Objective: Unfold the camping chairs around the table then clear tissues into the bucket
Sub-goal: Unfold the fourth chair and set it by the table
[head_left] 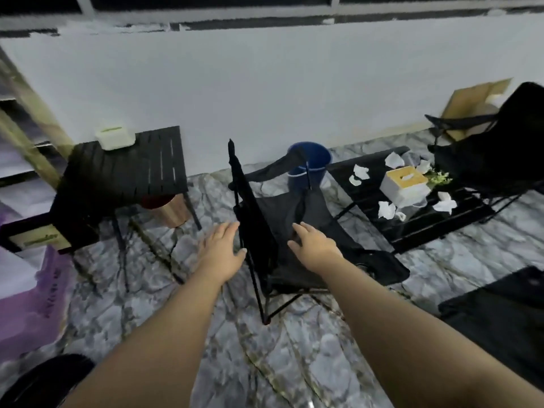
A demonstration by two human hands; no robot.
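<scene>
A black camping chair (282, 219) stands partly unfolded in the middle of the marble floor. My left hand (219, 248) hovers open just left of its backrest edge, and my right hand (313, 245) is open over the seat fabric, close to it. Behind the chair stands a blue bucket (312, 166). To the right, a low black table (426, 219) carries several crumpled white tissues (385, 209) around a white tissue box (404, 187). Another black chair (497, 151) stands unfolded at the far right.
A taller black slatted table (123, 172) with a white box (114, 138) stands at left, with a wooden bin (170, 209) beneath it. Purple crates (32, 304) and shelves line the left edge. A black object (500, 313) lies at lower right. A white wall runs behind.
</scene>
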